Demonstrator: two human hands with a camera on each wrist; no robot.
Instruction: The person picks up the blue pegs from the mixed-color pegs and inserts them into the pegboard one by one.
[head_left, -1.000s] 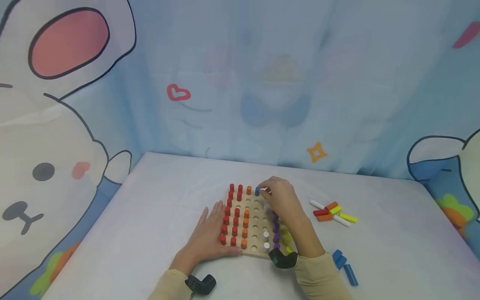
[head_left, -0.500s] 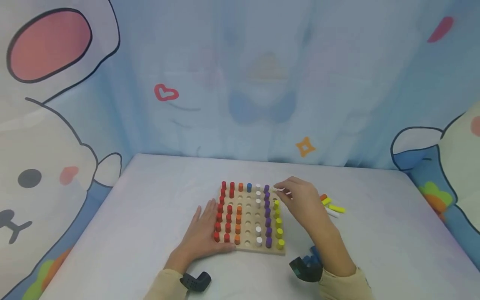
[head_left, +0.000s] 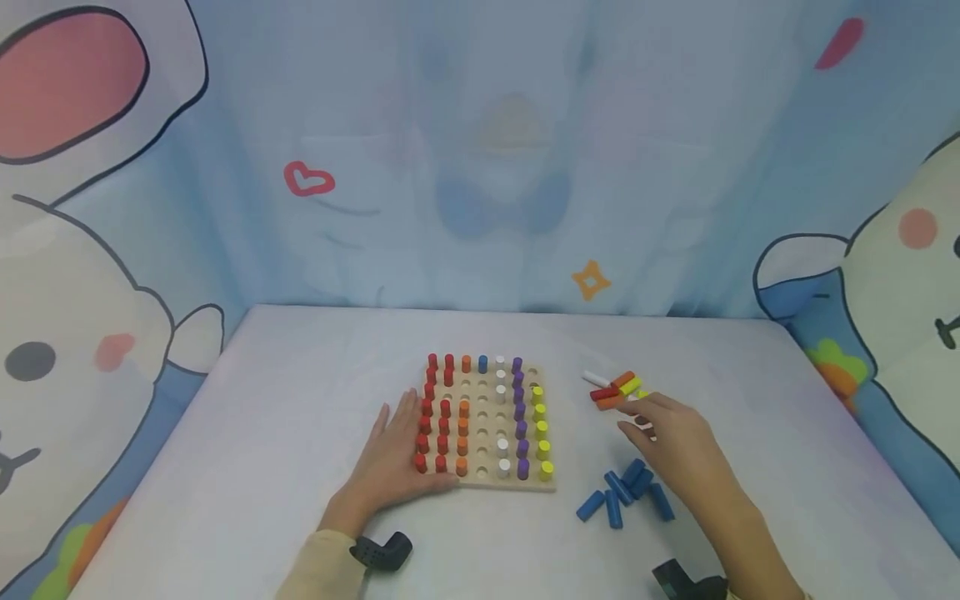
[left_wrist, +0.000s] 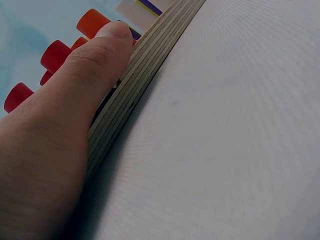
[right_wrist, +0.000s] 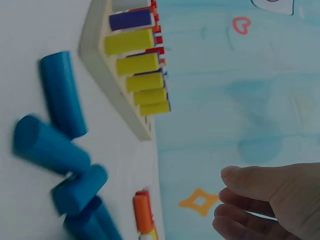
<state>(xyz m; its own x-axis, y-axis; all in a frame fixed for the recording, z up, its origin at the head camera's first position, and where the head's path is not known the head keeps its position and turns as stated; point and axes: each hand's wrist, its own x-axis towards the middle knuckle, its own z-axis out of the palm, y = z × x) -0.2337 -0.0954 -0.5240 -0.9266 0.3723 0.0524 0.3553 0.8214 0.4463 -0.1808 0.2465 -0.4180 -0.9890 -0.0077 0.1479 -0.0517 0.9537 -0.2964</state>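
Note:
A wooden pegboard (head_left: 495, 484) stands on the white table, with red pegs (head_left: 425, 425), orange pegs (head_left: 462, 426), white pegs (head_left: 501, 393), purple pegs (head_left: 521, 430) and yellow pegs (head_left: 542, 430) upright in columns. One blue peg (head_left: 483, 364) sits in its back row; several holes are bare. My left hand (head_left: 386, 467) rests along the board's left side, fingers extended, its thumb (left_wrist: 75, 95) on the front edge. To the right, my right hand (head_left: 678, 442) hovers beside a loose pile with an orange peg (head_left: 609, 402), its fingers loosely bent. Nothing shows between thumb and fingers.
Several loose blue pegs (head_left: 613, 508) lie right of the board, in front of the mixed pile with a red peg (head_left: 603, 393) and a white peg (head_left: 596, 378). A cartoon-printed curtain (head_left: 405, 250) hangs behind the table.
My right hand has left the board's back row, passed its back right corner and come to the loose pile on the right. The left hand stays on the board; the head view has shifted.

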